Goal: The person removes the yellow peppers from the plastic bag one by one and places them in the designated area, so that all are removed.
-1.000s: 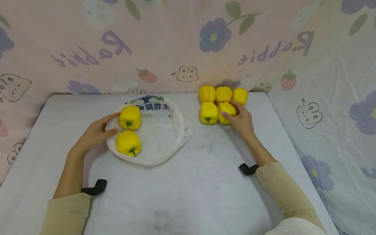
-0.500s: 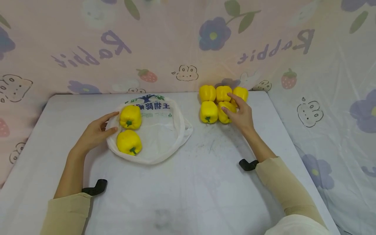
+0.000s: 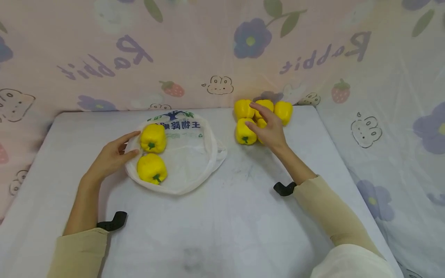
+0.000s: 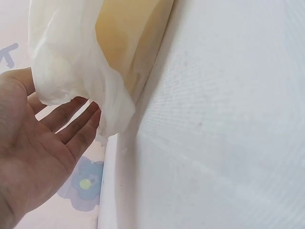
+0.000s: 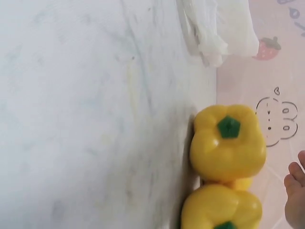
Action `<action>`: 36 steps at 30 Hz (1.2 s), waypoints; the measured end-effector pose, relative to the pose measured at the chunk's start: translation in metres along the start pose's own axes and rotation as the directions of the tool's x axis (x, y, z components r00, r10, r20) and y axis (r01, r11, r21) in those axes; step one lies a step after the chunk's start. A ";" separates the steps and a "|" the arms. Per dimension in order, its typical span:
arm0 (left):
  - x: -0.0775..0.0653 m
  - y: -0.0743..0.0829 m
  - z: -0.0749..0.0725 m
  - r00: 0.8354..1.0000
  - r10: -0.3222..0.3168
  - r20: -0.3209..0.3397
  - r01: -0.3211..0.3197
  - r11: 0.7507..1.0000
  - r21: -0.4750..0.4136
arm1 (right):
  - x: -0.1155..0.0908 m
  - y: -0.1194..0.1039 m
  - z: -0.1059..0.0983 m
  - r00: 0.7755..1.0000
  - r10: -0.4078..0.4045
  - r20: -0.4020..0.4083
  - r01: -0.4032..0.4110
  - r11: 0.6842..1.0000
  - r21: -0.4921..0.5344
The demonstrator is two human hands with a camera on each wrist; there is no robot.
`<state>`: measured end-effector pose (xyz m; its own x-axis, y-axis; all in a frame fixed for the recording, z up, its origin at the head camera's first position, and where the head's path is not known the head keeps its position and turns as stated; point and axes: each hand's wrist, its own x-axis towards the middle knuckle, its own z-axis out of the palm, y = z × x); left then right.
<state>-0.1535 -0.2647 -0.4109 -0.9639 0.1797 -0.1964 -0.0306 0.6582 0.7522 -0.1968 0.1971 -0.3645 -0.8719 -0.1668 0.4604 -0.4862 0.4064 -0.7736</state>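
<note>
My left hand [image 3: 112, 156] is at the left rim of a white plastic bag [image 3: 187, 166], thumb and fingers spread against it. In the left wrist view the fingers [image 4: 71, 119] reach behind the bag's hanging fold [image 4: 112, 95]. Inside the bag lie two yellow bell peppers, one behind [image 3: 153, 138] and one in front [image 3: 152, 168]. My right hand [image 3: 271, 131] hovers over several more yellow bell peppers, thumb and fingers apart around the front-left bell pepper [image 3: 245, 132]; contact cannot be told. It partly hides the pepper beside that one.
The grouped peppers stand at the table's back edge, with one bell pepper [image 3: 283, 112] at the right end. A patterned cloth [image 3: 194, 50] hangs behind the white table [image 3: 208, 231]. Black curved pieces [image 3: 116, 221] show at both wrists.
My right hand has shifted left, from the front-right pepper to above the front-left one, leaving the peppers in place. The left hand has stayed at the bag's rim.
</note>
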 end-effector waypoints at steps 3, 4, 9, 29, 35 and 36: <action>0.000 0.000 0.001 1.000 0.009 -0.003 -0.009 1.000 -0.004 | 0.005 -0.008 0.007 0.999 0.003 0.039 -0.003 1.000 -0.002; 0.000 0.000 0.001 1.000 0.008 -0.002 -0.008 1.000 -0.004 | 0.007 -0.009 0.010 0.998 0.010 0.056 -0.010 1.000 -0.003; 0.000 0.000 0.001 1.000 0.003 0.003 -0.003 1.000 0.001 | 0.014 -0.004 0.023 0.992 0.013 0.128 -0.015 1.000 0.015; 0.001 -0.003 0.003 1.000 -0.004 0.010 0.004 1.000 -0.019 | 0.027 -0.011 0.089 0.931 -0.020 0.364 -0.006 0.997 0.071; 0.001 -0.002 0.002 1.000 0.014 0.006 -0.014 1.000 -0.028 | 0.031 -0.022 0.106 0.908 0.008 0.418 -0.032 0.998 0.050; 0.001 -0.002 0.002 1.000 0.016 0.008 -0.016 0.999 -0.029 | 0.031 -0.023 0.108 0.903 0.016 0.430 -0.039 0.998 0.045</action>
<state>-0.1537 -0.2644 -0.4140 -0.9622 0.1963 -0.1890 -0.0227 0.6335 0.7734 -0.2191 0.0854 -0.3789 -0.8199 -0.5300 0.2163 -0.4540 0.3718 -0.8097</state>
